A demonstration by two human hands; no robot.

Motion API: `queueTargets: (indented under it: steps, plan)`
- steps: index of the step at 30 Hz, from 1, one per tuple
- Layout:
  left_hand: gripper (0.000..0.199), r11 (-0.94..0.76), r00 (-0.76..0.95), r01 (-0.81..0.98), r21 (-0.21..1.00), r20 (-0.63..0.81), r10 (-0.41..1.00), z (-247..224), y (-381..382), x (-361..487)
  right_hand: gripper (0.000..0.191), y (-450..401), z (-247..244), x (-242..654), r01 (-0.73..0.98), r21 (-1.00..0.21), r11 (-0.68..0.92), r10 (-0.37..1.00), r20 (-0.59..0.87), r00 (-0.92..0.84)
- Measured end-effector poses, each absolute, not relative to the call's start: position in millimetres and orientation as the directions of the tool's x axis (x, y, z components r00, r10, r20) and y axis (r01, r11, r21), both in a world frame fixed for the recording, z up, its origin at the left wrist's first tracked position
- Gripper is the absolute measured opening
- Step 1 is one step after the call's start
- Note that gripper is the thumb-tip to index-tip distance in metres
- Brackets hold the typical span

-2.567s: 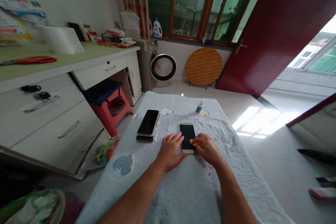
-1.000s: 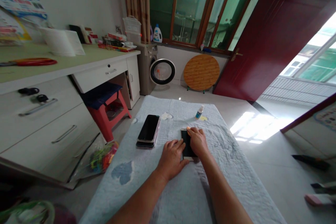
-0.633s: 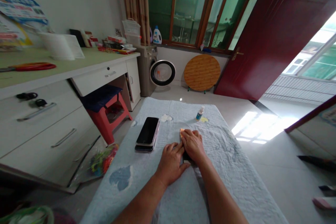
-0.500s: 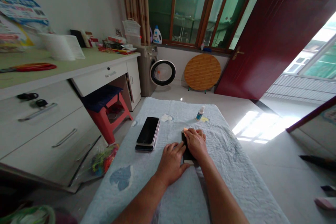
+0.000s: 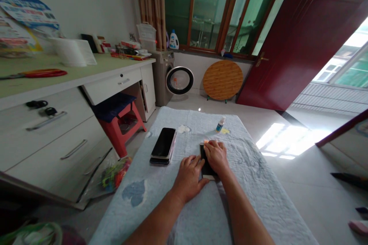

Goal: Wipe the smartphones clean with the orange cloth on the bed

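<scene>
A smartphone (image 5: 207,169) with a dark screen and light border lies on the light blue cloth cover (image 5: 155,206). My left hand (image 5: 187,174) holds it at its left side, fingertips on the upper left edge and thumb by the bottom end. Bent over the screen, my right hand (image 5: 216,157) presses a small orange cloth (image 5: 206,142) against the phone's upper part; most of this cloth is hidden under the fingers. To the left is a stack of phones (image 5: 163,143), the top one screen up. A small spray bottle (image 5: 220,124) stands upright beyond my right hand.
On the left, a desk (image 5: 109,67) carries a paper roll (image 5: 69,51) and red-handled scissors (image 5: 43,73). A red stool (image 5: 116,132) stands beneath it. Behind are a washing machine (image 5: 163,76) with its door open and a round wooden tabletop (image 5: 223,79).
The view has shifted slightly. My right hand has moved very little over the phone with the orange cloth under its fingers; my left hand keeps its place on the phone's edge.
</scene>
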State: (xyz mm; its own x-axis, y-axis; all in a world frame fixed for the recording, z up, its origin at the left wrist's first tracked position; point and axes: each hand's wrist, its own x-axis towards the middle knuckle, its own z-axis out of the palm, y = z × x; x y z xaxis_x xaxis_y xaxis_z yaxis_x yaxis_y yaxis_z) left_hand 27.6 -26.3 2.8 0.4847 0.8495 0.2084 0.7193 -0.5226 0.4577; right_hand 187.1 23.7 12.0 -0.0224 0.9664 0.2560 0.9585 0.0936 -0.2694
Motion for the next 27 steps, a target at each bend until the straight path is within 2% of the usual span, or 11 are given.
queueTargets:
  steps: [4,7,11,16,22,27]
  plan:
    - [0.059,-0.531,0.489,0.713,0.457,0.219,0.844,5.7,-26.7,27.8,0.035,22.9,13.9,183.2,0.921,-0.34,0.189,0.957,0.273,-0.096]
    - [0.06,-0.532,0.49,0.714,0.455,0.219,0.844,5.5,-26.7,27.7,0.026,24.1,10.3,185.6,0.908,-0.369,0.2,0.951,0.294,-0.09]
    - [0.061,-0.535,0.492,0.711,0.457,0.219,0.842,3.2,-26.2,27.4,0.02,24.2,4.2,189.4,0.908,-0.364,0.207,0.946,0.312,-0.09]
    - [0.062,-0.53,0.487,0.718,0.45,0.219,0.846,2.3,-25.6,27.7,0.022,24.0,-0.4,192.9,0.913,-0.357,0.197,0.941,0.332,-0.073]
    - [0.062,-0.532,0.487,0.715,0.454,0.221,0.845,2.2,-26.0,27.3,0.027,25.0,1.6,197.0,0.8,-0.534,0.275,0.93,0.36,-0.079]
    - [0.06,-0.535,0.495,0.707,0.463,0.216,0.841,3.6,-26.8,26.1,0.024,23.6,5.8,199.6,0.764,-0.623,0.167,0.931,0.354,0.085]
